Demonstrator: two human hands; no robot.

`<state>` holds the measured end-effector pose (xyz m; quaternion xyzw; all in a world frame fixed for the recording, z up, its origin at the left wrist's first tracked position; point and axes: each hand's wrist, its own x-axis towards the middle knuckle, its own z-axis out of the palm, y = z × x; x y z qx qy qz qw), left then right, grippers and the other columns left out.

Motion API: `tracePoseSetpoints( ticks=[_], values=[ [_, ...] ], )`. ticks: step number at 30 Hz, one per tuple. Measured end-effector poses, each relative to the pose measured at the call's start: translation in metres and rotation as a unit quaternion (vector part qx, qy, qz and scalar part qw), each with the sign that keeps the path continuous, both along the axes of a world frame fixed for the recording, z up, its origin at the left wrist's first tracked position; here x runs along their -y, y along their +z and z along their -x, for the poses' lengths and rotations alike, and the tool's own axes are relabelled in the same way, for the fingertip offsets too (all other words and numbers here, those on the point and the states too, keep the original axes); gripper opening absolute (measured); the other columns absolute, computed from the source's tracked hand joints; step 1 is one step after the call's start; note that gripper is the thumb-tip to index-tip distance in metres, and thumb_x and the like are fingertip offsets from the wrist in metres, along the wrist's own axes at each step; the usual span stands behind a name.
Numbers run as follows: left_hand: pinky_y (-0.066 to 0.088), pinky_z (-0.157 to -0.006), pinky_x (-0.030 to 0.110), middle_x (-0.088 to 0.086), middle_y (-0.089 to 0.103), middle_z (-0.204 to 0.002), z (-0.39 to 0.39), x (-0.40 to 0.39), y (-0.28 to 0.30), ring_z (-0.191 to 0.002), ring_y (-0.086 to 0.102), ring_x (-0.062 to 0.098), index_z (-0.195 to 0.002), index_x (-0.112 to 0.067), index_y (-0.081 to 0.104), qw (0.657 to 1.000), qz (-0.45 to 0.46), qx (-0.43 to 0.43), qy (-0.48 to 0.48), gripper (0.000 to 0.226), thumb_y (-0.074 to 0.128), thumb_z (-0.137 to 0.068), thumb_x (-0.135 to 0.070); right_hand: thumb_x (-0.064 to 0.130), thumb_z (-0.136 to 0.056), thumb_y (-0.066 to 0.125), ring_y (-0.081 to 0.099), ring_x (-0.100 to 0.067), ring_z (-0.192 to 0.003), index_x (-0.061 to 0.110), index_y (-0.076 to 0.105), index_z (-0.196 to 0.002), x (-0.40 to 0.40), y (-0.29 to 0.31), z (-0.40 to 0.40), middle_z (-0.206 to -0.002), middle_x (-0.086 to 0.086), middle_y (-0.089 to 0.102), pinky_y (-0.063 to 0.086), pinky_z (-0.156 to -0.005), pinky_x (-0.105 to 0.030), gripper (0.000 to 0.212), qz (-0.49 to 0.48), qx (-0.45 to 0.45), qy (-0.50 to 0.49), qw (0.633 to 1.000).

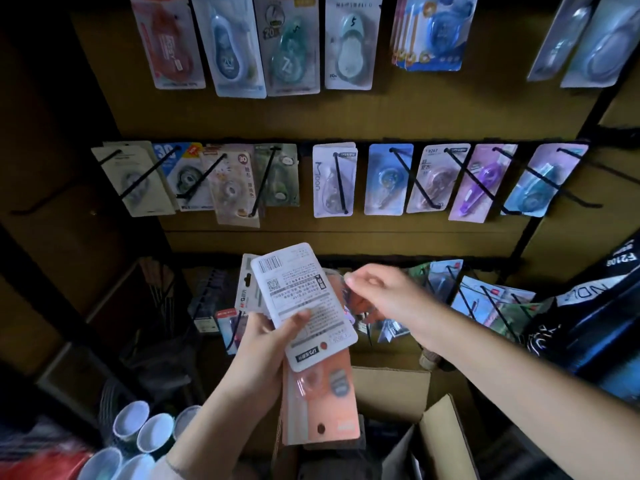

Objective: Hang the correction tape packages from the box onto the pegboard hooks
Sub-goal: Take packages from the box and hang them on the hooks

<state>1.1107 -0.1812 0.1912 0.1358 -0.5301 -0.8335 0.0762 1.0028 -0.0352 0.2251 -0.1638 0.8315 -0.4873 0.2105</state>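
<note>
My left hand (266, 344) grips a fanned stack of correction tape packages (304, 306); the top one shows its white printed back, and an orange one (320, 407) hangs below it. My right hand (381, 292) hovers just right of the stack, fingers pinched near an orange package at the lowest row of hooks; whether it holds anything is unclear. The open cardboard box (391, 393) sits below my hands. The brown pegboard (346, 116) carries a middle row of black hooks (339, 181) with hung packages and an upper row of packages (291, 46).
More packages hang on the lowest hooks (485, 299) to the right. A dark printed bag (595, 306) stands at far right. Several paper cups (145, 431) sit at lower left. Dark shelving (69, 237) frames the left side.
</note>
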Motion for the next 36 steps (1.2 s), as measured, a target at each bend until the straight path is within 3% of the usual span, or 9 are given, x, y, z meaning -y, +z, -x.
tracePoseSetpoints(
  ticks=[5,9,13,15,19,24,27,31,36],
  values=[
    [0.059,-0.075,0.043,0.017,0.068,-0.112,-0.007,-0.013,0.0,-0.096,0.068,0.032,-0.122,-0.012,0.055,1.0,0.006,-0.016,-0.012,0.041,0.059,-0.081,-0.007,0.044,-0.082,0.064,0.062,-0.01,-0.085,0.021,0.046,-0.115,-0.007,0.01,-0.025,-0.093,0.006,0.062,0.049,-0.069,-0.028,0.044,-0.044,-0.012,0.05,0.998],
    [0.06,-0.071,0.041,0.014,0.072,-0.1,-0.01,-0.022,0.008,-0.086,0.071,0.028,-0.113,-0.01,0.059,0.999,0.009,-0.02,-0.026,0.039,0.062,-0.074,-0.009,0.038,-0.081,0.067,0.057,-0.007,-0.084,0.022,0.044,-0.115,-0.009,0.016,-0.035,-0.091,0.008,0.054,0.044,-0.06,-0.018,0.044,-0.058,-0.157,0.012,0.986],
    [0.061,-0.062,0.036,0.007,0.075,-0.088,-0.013,-0.029,0.015,-0.076,0.073,0.023,-0.107,-0.015,0.054,0.999,0.016,-0.019,-0.045,0.036,0.063,-0.073,-0.012,0.034,-0.082,0.067,0.062,-0.008,-0.088,0.022,0.053,-0.106,-0.005,0.021,-0.035,-0.093,0.011,0.061,0.054,-0.07,-0.026,0.031,-0.02,-0.051,0.037,0.998],
    [0.06,-0.068,0.039,0.011,0.074,-0.097,-0.015,-0.03,0.017,-0.084,0.072,0.026,-0.116,-0.018,0.051,0.998,-0.009,-0.011,-0.054,0.042,0.061,-0.076,-0.024,0.03,-0.083,0.066,0.064,-0.013,-0.091,0.024,0.055,-0.096,-0.007,0.018,-0.031,-0.096,0.005,0.065,0.055,-0.079,-0.033,0.017,0.016,-0.008,0.031,0.999],
    [0.055,-0.085,0.047,0.015,0.064,-0.122,-0.017,-0.027,0.012,-0.107,0.064,0.034,-0.135,-0.024,0.043,0.996,-0.035,-0.012,-0.082,0.055,0.052,-0.086,-0.048,0.023,-0.09,0.058,0.063,-0.018,-0.085,0.017,0.055,-0.083,-0.01,0.009,-0.03,-0.088,-0.001,0.063,0.05,-0.067,-0.029,0.009,0.126,0.078,-0.035,0.988],
    [0.054,-0.08,0.044,0.02,0.065,-0.115,-0.017,-0.024,0.008,-0.101,0.064,0.036,-0.125,-0.014,0.053,0.989,-0.034,-0.02,-0.141,0.056,0.058,-0.071,-0.029,0.029,-0.093,0.052,0.065,-0.022,-0.091,0.016,0.056,-0.084,-0.01,0.0,-0.033,-0.088,-0.005,0.068,0.05,-0.081,-0.036,0.017,0.135,0.123,-0.125,0.975],
    [0.053,-0.082,0.043,0.021,0.062,-0.115,-0.018,-0.021,0.01,-0.1,0.062,0.034,-0.126,-0.009,0.05,0.984,-0.048,-0.032,-0.17,0.069,0.06,-0.059,-0.022,0.029,-0.094,0.05,0.064,-0.019,-0.085,0.014,0.058,-0.091,-0.011,0.001,-0.034,-0.087,-0.004,0.068,0.049,-0.067,-0.027,0.017,0.143,0.16,-0.145,0.966],
    [0.056,-0.065,0.023,0.022,0.062,-0.092,-0.01,-0.024,0.012,-0.082,0.062,0.031,-0.132,-0.016,0.042,0.995,-0.032,0.016,-0.088,0.056,0.051,-0.08,0.002,0.024,-0.094,0.051,0.063,-0.02,-0.083,0.011,0.057,-0.102,-0.011,0.0,-0.033,-0.091,-0.009,0.066,0.053,-0.066,-0.026,0.016,0.187,0.208,-0.171,0.945],
    [0.057,-0.055,0.037,0.014,0.071,-0.085,-0.02,-0.031,0.005,-0.069,0.071,0.025,-0.105,-0.013,0.051,0.995,-0.039,0.062,-0.065,0.03,0.043,-0.088,0.01,0.015,-0.095,0.048,0.049,-0.024,-0.084,0.008,0.055,-0.088,-0.009,0.003,-0.032,-0.09,-0.012,0.056,0.047,-0.077,-0.033,0.011,0.293,0.226,-0.177,0.912]
  ],
)
